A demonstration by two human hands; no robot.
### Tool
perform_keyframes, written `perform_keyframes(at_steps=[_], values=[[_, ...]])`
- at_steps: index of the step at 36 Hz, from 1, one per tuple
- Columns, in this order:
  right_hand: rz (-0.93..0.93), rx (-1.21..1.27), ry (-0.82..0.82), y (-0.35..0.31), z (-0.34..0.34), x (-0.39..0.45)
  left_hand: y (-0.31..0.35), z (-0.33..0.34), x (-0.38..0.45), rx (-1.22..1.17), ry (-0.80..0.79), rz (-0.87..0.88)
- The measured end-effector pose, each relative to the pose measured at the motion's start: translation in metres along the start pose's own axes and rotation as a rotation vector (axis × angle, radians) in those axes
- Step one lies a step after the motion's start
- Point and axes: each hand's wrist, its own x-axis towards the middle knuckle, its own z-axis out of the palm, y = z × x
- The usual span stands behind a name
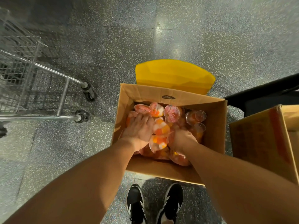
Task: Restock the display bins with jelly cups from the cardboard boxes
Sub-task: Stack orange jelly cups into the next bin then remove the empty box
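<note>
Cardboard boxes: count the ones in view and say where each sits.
2. The open box stands on the floor ahead of the shoes, with both hands inside among jelly cups. The second box is at the right edge, cut off by the frame; others may lie outside.

Overhead light is glaring off the speckled floor (pixel 163 34); corners are dimming. Wide-angle lens is bowing the edges. Wire cart (pixel 24 75) is smearing with motion blur.

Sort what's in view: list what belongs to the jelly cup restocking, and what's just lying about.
Belongs to the job:
open cardboard box
jelly cups
left hand
right hand
second cardboard box

Just lying about:
shopping cart
yellow object behind the box
</note>
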Motion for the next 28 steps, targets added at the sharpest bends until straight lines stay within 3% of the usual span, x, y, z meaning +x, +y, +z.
perform_keyframes(at_steps=[4, 13, 21, 28], values=[[-0.035, -0.095, 0.163, 0.004, -0.003, -0.003, -0.001, 0.000, -0.002, -0.045, 0.034, -0.036], [-0.092, -0.070, 0.270, -0.002, -0.048, -0.054, 0.005, -0.061, -0.025, -0.124, 0.119, 0.037], [-0.148, -0.058, 0.473, -0.008, -0.142, -0.169, 0.035, -0.212, -0.049, 0.086, 0.263, 0.113], [-0.075, 0.116, 0.783, -0.003, -0.239, -0.322, 0.095, -0.372, -0.100, 0.096, 0.444, 0.332]])
